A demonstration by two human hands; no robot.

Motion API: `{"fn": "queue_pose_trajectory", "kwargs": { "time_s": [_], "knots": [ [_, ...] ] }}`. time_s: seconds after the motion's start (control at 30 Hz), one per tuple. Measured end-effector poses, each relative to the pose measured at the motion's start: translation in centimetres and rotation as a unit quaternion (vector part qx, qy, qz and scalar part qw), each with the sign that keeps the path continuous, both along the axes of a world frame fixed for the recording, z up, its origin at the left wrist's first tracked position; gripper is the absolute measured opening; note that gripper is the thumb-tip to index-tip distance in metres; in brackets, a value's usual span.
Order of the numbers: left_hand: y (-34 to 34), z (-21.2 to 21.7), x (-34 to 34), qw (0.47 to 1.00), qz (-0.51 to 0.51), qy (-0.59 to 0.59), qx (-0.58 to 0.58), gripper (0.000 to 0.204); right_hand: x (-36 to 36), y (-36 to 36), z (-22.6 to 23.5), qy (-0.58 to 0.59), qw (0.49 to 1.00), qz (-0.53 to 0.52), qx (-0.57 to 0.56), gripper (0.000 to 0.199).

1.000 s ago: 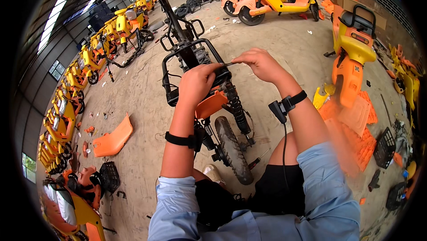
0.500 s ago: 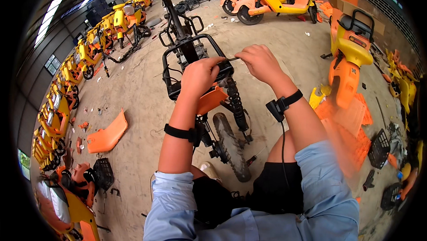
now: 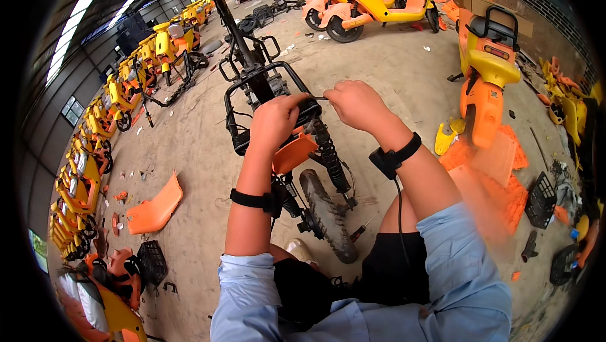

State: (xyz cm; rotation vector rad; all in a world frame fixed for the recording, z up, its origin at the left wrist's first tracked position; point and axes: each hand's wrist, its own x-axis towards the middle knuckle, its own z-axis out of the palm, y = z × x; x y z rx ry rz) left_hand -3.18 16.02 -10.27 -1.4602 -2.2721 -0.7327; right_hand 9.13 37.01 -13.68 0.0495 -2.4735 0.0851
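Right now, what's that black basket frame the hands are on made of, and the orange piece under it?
The black basket frame looks like painted metal tubing: thin bent bars, dull black, slightly scuffed. The orange piece under the left hand seems to be moulded plastic, smooth with a slight sheen and a curved edge. The right hand holds a thin tool, too small to judge.

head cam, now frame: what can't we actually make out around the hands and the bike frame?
- Head view: thin tool between the hands, too small to identify.
- Left hand covers its grip point on the black basket frame.
- Right hand fingertips curl out of sight.
- Front wheel: lower part hidden behind the knee.
- Orange panels at right: blurred.
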Motion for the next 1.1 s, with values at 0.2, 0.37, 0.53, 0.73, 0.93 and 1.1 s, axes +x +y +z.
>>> {"fn": "queue_pose_trajectory", "kwargs": {
  "time_s": [0.2,0.37,0.53,0.73,0.93,1.1],
  "knots": [
    [-0.3,-0.2,-0.6,0.999,-0.027,0.039,0.009,0.037,2.3,-4.0,0.5,0.050,0.998,0.044,0.003,0.021],
    [0.4,0.7,-0.4,0.999,-0.023,-0.012,-0.023,0.038,3.9,-6.0,0.8,0.018,0.999,0.012,-0.028,0.022],
    [0.4,1.6,-1.3,0.996,-0.020,-0.075,-0.044,0.035,4.2,-7.9,0.7,-0.001,0.997,0.004,-0.075,0.022],
    [1.8,1.6,-2.3,0.992,-0.047,-0.115,0.007,0.033,3.8,-10.2,1.5,-0.001,0.995,-0.037,-0.092,0.016],
    [0.9,0.2,-2.5,0.979,-0.043,-0.159,0.117,0.031,3.8,-6.1,3.3,0.083,0.993,0.052,-0.059,0.017],
    [1.1,0.1,-1.3,0.996,-0.017,-0.083,0.041,0.029,2.8,1.4,2.3,0.096,0.984,0.147,-0.039,0.030]
  ]
}}
